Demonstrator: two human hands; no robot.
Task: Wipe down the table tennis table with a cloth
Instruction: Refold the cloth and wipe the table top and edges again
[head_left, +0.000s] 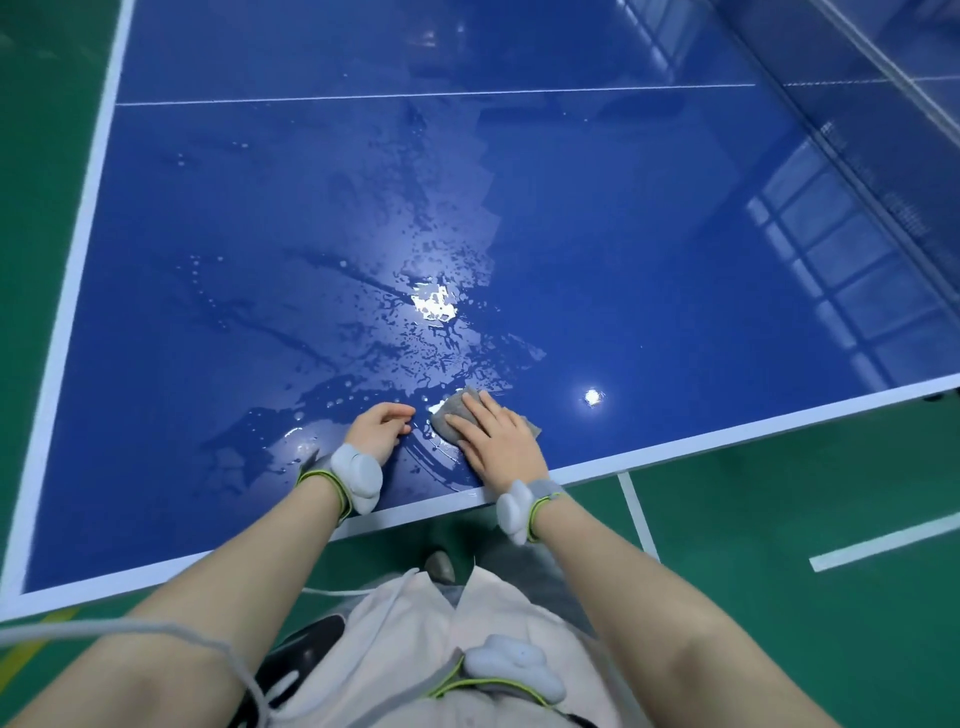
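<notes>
The blue table tennis table (649, 234) fills the view, wet and streaked in the middle near its front edge. A small grey cloth (451, 410) lies flat on the wet surface. My right hand (496, 436) presses on the cloth with straight fingers spread over it. My left hand (382, 428) rests on the table just left of the cloth, fingers loosely curled, holding nothing. Both wrists carry grey sensor bands.
The white-edged table rim (675, 447) runs diagonally in front of me. The net (883, 135) stands at the far right. Green floor with white lines (883, 545) surrounds the table. A white centre line (415, 96) crosses the far part.
</notes>
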